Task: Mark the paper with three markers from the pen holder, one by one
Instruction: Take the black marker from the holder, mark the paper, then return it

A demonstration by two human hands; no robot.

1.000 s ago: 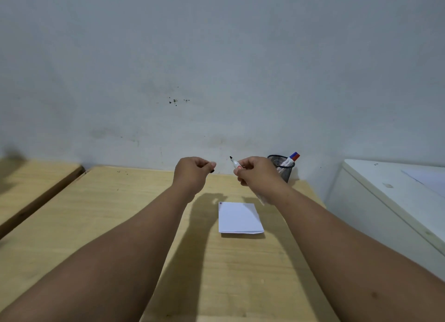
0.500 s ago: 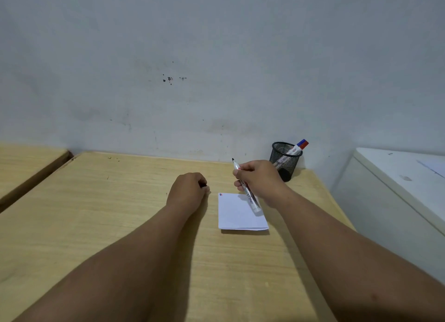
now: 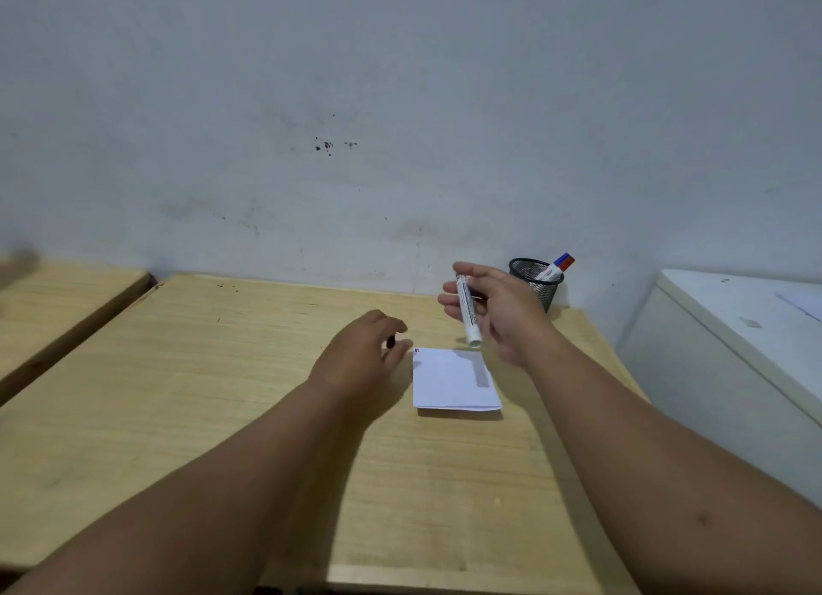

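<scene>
Head view: marker held over the paper, cap in the other hand

Head camera looks down on a pale wooden table (image 3: 187, 372) set against a scuffed grey-white wall (image 3: 400, 105). The right hand (image 3: 498, 314) is raised above the far right of the table, its fingers wrapped around a white marker (image 3: 468, 310). The marker hangs nearly upright, its blunt end pointing down and throwing a grey shadow on the sheet below; its upper end is hidden by the fingers. The left hand (image 3: 360, 359) sits low near the table, just beside the left edge of the paper, fingers curled around a small black cap (image 3: 390, 342), only a sliver of which shows.

The paper (image 3: 449, 385) is a small white sheet lying flat on the table between the two hands, with tiny red and blue marks at its far left corner. Behind the right hand, near the wall, stands a black mesh pen holder (image 3: 545, 290) with two markers leaning in it, one capped in blue (image 3: 561, 258) and one in red (image 3: 568, 264). To the right, apart from the table, is a white cabinet (image 3: 734, 327).
</scene>
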